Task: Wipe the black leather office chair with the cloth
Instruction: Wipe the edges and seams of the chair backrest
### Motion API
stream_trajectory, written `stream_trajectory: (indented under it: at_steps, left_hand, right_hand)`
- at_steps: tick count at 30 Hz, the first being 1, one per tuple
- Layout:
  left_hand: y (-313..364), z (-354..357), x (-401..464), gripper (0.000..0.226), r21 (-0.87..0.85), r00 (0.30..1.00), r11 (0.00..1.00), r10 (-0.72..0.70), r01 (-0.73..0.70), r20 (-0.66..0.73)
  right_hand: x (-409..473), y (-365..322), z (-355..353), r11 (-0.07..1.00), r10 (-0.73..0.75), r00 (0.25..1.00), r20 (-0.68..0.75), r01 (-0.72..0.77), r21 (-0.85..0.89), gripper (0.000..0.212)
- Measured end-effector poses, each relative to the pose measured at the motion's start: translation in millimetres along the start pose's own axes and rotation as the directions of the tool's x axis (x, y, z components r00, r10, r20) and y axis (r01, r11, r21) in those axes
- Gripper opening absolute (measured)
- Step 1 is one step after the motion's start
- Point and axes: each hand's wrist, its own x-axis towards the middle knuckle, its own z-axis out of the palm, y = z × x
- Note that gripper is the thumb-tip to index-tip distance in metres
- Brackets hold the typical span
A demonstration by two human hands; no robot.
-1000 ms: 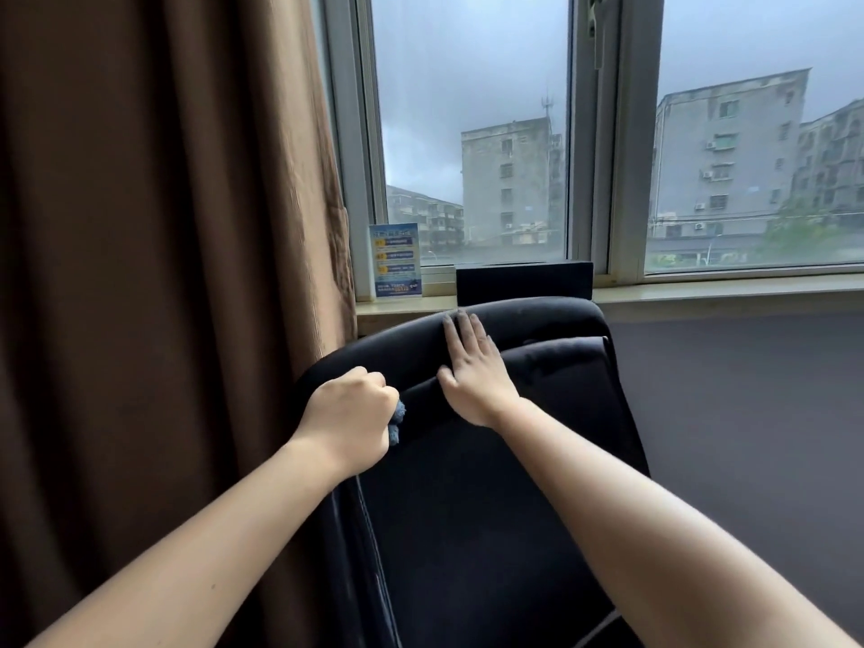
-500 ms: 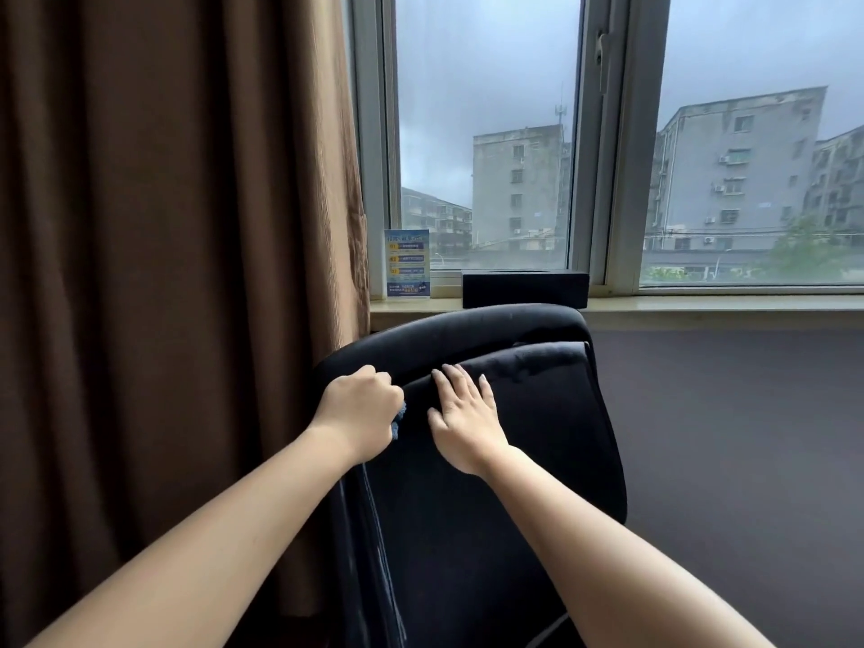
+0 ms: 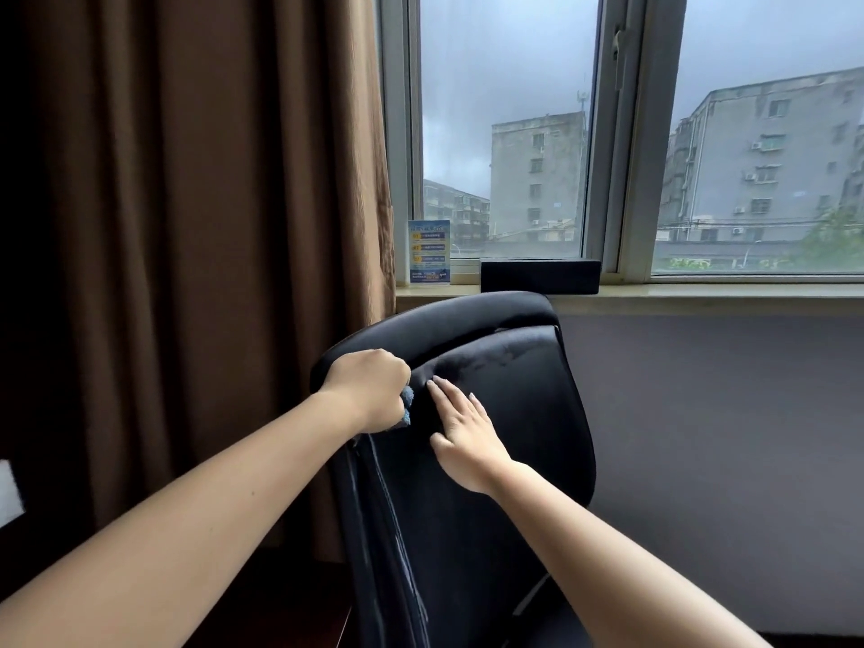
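The black leather office chair (image 3: 505, 413) stands in front of me with its backrest toward me, below the window. My left hand (image 3: 369, 388) is a fist near the upper left edge of the backrest and grips a blue cloth (image 3: 407, 405), of which only a small fold shows under the fingers. My right hand (image 3: 463, 434) lies flat on the backrest padding just right of the cloth, fingers straight and pointing up-left. A damp streak marks the leather near the top of the pad.
A brown curtain (image 3: 210, 250) hangs close on the left of the chair. Behind the chair runs a window sill (image 3: 701, 292) with a black box (image 3: 540, 275) and a small blue card (image 3: 429, 252). A grey wall (image 3: 724, 437) lies to the right.
My right hand has slid down from the top rim of the backrest onto the padding. My left hand with the cloth stayed near the upper left edge. The view has pulled back slightly.
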Motion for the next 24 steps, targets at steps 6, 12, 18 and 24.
stream_trajectory:
  at_steps: [6,12,18,24]
  left_hand:
    - [7,-21,-33,0.027,-0.149,0.996,0.985,-0.077,0.082,0.04]
    - [19,-37,-61,0.035,-0.501,0.984,0.854,-0.177,0.139,-0.028]
    - [43,-41,-83,0.03,-0.895,0.979,0.431,-0.2,0.115,0.03]
    - [51,-38,-99,0.022,-0.98,0.955,0.117,-0.27,0.161,0.125]
  right_hand:
    - [-35,-18,0,0.854,0.2,0.98,-0.022,-0.163,0.494,0.037]
    - [-67,-38,-24,0.442,0.376,0.925,0.055,-0.232,0.866,0.025]
    - [-92,-54,-44,0.11,0.371,0.912,0.175,-0.231,0.967,0.03]
    - [-112,-65,-48,-0.201,0.276,0.917,0.289,-0.239,0.95,0.039]
